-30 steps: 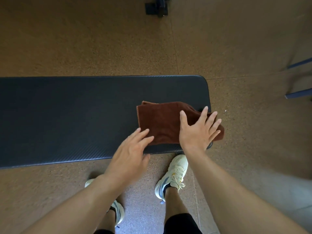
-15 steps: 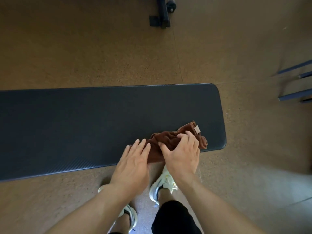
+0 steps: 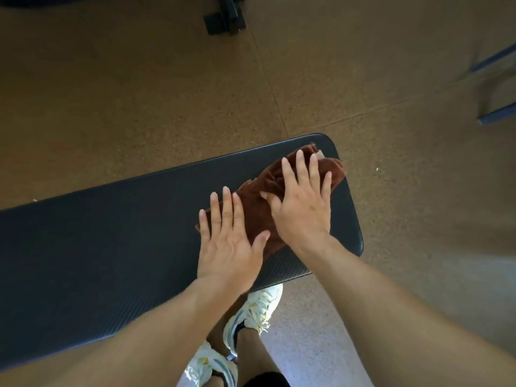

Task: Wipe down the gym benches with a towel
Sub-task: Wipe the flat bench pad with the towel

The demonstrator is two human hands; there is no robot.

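Observation:
A long black padded bench (image 3: 117,247) runs from the left edge to a rounded end at the right. A rumpled brown towel (image 3: 258,202) lies on that right end, reaching the far edge. My right hand (image 3: 303,202) presses flat on the towel with fingers spread and straight. My left hand (image 3: 229,236) lies flat beside it, fingers straight, covering the towel's left part and the bench pad.
Brown speckled floor (image 3: 139,93) surrounds the bench. A black equipment foot (image 3: 223,18) stands at the top. Blue metal bars (image 3: 497,113) sit at the right edge. My white sneakers (image 3: 251,311) stand just in front of the bench.
Both hands have pushed the towel from the bench's near edge toward its far edge. My right hand went from bunching the towel to pressing it flat. The view has tilted.

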